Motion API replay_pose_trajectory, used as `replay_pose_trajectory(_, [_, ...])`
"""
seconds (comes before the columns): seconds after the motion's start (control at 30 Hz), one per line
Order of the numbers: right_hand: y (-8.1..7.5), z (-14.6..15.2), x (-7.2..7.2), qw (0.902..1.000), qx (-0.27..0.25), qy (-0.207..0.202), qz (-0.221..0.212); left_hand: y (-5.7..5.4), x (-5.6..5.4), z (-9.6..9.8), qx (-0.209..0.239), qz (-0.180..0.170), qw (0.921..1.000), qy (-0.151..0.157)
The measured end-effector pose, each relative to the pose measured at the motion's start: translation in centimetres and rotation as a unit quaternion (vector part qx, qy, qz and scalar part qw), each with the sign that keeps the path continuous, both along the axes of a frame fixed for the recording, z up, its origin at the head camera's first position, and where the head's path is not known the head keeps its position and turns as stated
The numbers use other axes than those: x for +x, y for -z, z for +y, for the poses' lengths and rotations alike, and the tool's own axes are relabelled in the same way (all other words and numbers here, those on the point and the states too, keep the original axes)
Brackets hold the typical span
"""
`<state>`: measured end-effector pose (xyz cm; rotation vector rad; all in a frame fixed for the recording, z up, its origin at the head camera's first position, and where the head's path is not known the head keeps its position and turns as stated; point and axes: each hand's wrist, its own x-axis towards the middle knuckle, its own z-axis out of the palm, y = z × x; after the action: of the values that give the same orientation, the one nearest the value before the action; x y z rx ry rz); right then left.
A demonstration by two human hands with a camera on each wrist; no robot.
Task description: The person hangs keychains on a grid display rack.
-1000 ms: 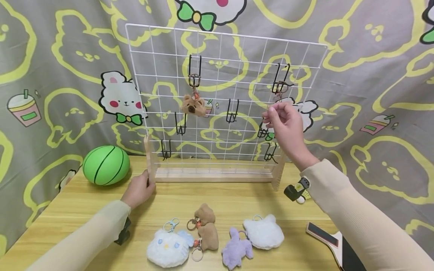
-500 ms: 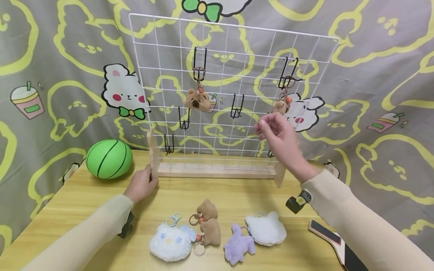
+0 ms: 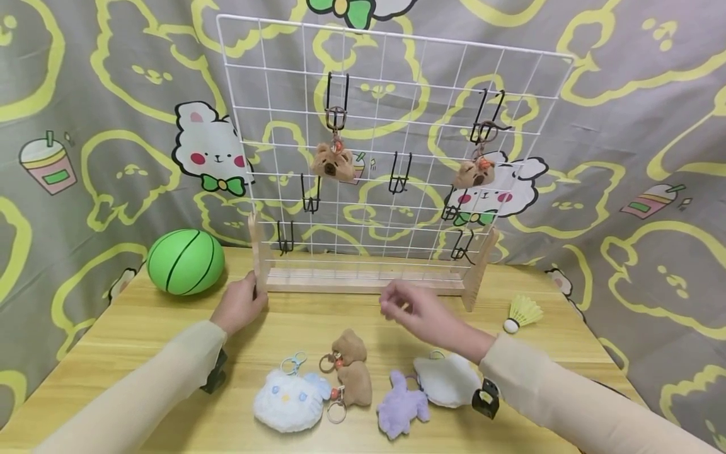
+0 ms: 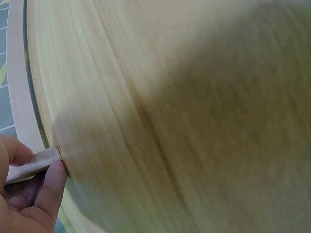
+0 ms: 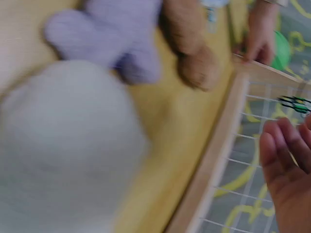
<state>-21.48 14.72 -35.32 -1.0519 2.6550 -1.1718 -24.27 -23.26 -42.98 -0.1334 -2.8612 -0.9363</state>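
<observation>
At the stand's left end, my left hand [image 3: 239, 307] grips the wooden foot [image 4: 39, 162] between thumb and fingers. The stand carries a white wire grid [image 3: 391, 39] with black hooks. My right hand [image 3: 428, 318] is over the table in front of the grid, fingers loosely bent, holding nothing. Two brown bear-head plush keychains hang from upper hooks, one on the left [image 3: 333, 164] and another on the right [image 3: 475, 174]. Nearer me lie brown plush keychains [image 3: 354, 381], a purple plush [image 3: 400, 410], a white plush [image 3: 448, 381] and a white plush with blue eyes [image 3: 289, 403].
A green ball [image 3: 186, 262] sits left of the stand. To its right lies a yellow shuttlecock [image 3: 523, 312]. Lower black hooks [image 3: 399, 173] on the grid carry nothing. A patterned curtain [image 3: 652, 126] hangs behind the wooden table [image 3: 142, 340].
My right hand has let go of the right-hand bear keychain, which now hangs from its hook, and has come down and left over the table. My left hand keeps its grip.
</observation>
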Motion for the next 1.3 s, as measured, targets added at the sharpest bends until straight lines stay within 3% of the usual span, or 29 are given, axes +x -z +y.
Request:
replay_pose_trajectory(0.13, [1.8,0.7,0.7,0.9947,0.080,-0.054,-0.035,0.0,-0.1,0.1,-0.002,0.004,1.0000,0.000])
replay_pose_trajectory(0.33, [3.2,1.9,1.9,0.9758,0.151,-0.127,-0.094,0.0,0.0,0.0,0.003,-0.005,1.0000,0.001])
replay_pose_trajectory(0.47, [3.7,2.5,2.5,0.9659,0.196,-0.150,-0.077,0.0,0.0,0.0,0.004,-0.005,1.0000,-0.001])
replay_pose_trajectory(0.6, [4.0,2.8,2.9,0.9570,0.246,-0.152,-0.022,0.0,0.1,0.0,0.000,0.001,1.0000,0.000])
replay_pose_trajectory(0.77, [4.3,3.0,3.1,0.9505,0.280,-0.135,0.009,0.1,0.2,0.1,0.000,0.009,1.0000,0.000])
replay_pose_trajectory(1.13, [4.8,3.1,3.1,0.9389,0.316,-0.133,0.022,0.3,0.3,0.0,0.009,0.011,0.9999,0.004])
replay_pose_trajectory(1.3, [4.7,3.3,3.2,0.9483,0.286,-0.136,0.017,0.2,0.2,0.0,0.007,0.009,0.9999,0.003])
